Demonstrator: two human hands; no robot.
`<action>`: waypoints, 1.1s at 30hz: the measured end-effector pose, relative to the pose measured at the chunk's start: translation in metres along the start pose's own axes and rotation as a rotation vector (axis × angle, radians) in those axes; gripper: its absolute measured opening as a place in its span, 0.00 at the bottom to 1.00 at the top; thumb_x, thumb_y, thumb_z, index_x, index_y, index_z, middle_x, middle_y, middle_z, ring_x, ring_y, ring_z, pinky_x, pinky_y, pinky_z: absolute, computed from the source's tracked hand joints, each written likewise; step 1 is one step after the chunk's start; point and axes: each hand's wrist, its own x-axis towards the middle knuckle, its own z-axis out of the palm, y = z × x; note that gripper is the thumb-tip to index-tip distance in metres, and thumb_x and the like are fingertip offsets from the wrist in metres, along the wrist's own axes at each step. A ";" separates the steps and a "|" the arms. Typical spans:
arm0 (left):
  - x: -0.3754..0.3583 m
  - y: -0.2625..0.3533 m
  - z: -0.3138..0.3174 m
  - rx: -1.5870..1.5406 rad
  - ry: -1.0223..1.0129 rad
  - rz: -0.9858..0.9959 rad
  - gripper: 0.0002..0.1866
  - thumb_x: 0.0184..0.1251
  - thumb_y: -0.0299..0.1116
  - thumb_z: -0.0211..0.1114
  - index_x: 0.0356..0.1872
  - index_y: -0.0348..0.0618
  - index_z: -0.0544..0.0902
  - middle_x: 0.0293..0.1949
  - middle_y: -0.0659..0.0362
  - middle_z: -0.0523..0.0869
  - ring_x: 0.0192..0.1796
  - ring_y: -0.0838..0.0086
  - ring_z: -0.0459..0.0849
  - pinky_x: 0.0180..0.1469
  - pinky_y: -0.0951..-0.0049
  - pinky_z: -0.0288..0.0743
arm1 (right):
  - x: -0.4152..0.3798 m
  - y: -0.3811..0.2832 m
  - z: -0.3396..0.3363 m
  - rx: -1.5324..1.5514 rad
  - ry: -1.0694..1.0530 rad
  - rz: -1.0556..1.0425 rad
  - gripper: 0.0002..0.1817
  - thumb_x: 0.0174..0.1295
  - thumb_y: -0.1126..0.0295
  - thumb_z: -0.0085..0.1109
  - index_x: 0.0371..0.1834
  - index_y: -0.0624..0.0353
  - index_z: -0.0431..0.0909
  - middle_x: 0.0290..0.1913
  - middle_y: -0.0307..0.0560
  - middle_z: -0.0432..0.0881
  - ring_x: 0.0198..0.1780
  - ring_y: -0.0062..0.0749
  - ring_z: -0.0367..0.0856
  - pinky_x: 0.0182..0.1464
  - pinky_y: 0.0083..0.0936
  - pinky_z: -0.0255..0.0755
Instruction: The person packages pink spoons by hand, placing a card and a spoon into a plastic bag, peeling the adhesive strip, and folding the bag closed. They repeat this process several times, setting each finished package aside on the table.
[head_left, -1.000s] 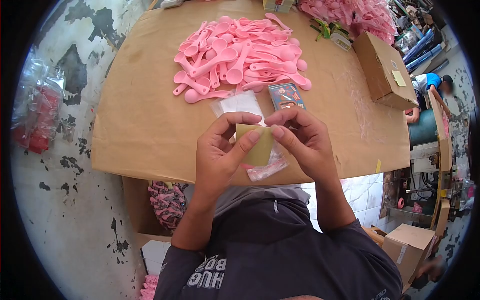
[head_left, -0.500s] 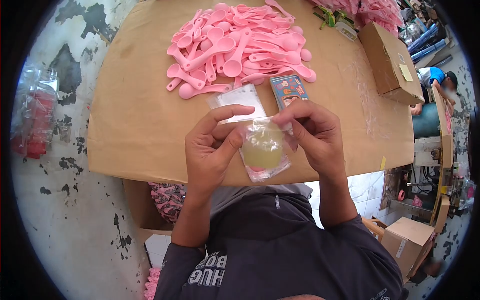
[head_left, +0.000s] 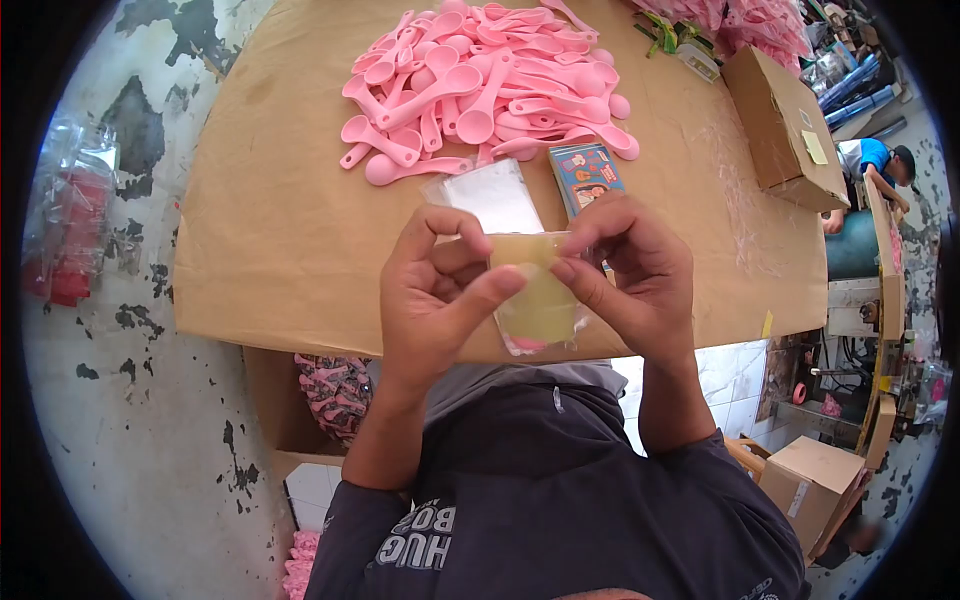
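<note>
Between my hands hangs a clear plastic bag (head_left: pixel 537 315) with a yellowish flat piece and something pink at its bottom. My left hand (head_left: pixel 435 290) pinches the bag's upper left side between thumb and fingers. On the other side, my right hand (head_left: pixel 635 275) pinches the upper right part. Just beyond my hands lie a stack of clear bags (head_left: pixel 492 197) and a stack of printed cards (head_left: pixel 583 175). Farther back is a heap of pink spoons (head_left: pixel 485 85).
A cardboard box (head_left: pixel 785 125) stands at the table's right, near a small clear container (head_left: pixel 697 62). Plastic-wrapped red items (head_left: pixel 75 220) hang on the left wall. Another person (head_left: pixel 875 165) is at the far right. An open box of wrapped pink items is below the table.
The thumbs have moved inward over the upper part of the bag, and the yellowish piece now looks flatter. The head view has shifted slightly.
</note>
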 end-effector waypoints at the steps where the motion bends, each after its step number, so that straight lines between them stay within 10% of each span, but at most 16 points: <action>1: 0.003 0.009 0.020 -0.018 0.072 -0.055 0.11 0.74 0.20 0.64 0.54 0.35 0.78 0.44 0.52 0.89 0.45 0.79 0.86 0.47 0.80 0.78 | -0.001 0.000 0.004 0.002 -0.007 -0.003 0.11 0.63 0.86 0.64 0.46 0.64 0.81 0.41 0.40 0.80 0.39 0.15 0.77 0.39 0.15 0.70; 7: -0.004 0.015 0.004 0.161 -0.058 -0.230 0.25 0.74 0.21 0.66 0.70 0.33 0.74 0.49 0.49 0.90 0.51 0.74 0.88 0.54 0.76 0.81 | -0.002 0.001 0.013 0.224 0.124 -0.032 0.23 0.63 0.82 0.71 0.59 0.61 0.73 0.41 0.37 0.79 0.39 0.13 0.78 0.38 0.12 0.70; 16: -0.006 0.064 -0.072 0.999 0.304 0.399 0.14 0.71 0.19 0.63 0.56 0.33 0.84 0.58 0.48 0.87 0.67 0.61 0.82 0.73 0.61 0.69 | -0.008 0.005 0.003 -0.559 -0.257 0.117 0.15 0.63 0.67 0.72 0.49 0.58 0.80 0.38 0.44 0.79 0.38 0.33 0.83 0.39 0.29 0.74; 23: -0.029 0.061 -0.099 1.337 0.186 0.141 0.15 0.73 0.30 0.62 0.57 0.40 0.85 0.60 0.50 0.86 0.70 0.54 0.78 0.79 0.53 0.57 | -0.017 0.012 0.004 -0.671 -0.321 0.142 0.13 0.61 0.67 0.71 0.45 0.59 0.81 0.37 0.47 0.77 0.38 0.42 0.83 0.42 0.34 0.76; 31: -0.014 0.057 -0.077 1.370 0.389 0.363 0.14 0.77 0.30 0.58 0.52 0.34 0.87 0.54 0.52 0.88 0.58 0.67 0.84 0.55 0.70 0.77 | -0.011 0.000 0.002 -0.635 -0.107 0.084 0.05 0.64 0.70 0.69 0.35 0.59 0.85 0.33 0.46 0.78 0.32 0.40 0.81 0.35 0.35 0.73; 33: -0.024 0.047 -0.048 1.086 0.362 0.059 0.13 0.77 0.31 0.58 0.49 0.34 0.87 0.47 0.53 0.89 0.48 0.70 0.86 0.47 0.73 0.76 | -0.009 -0.007 0.004 -0.620 -0.060 0.135 0.04 0.64 0.72 0.70 0.35 0.60 0.86 0.32 0.45 0.77 0.31 0.37 0.80 0.34 0.33 0.72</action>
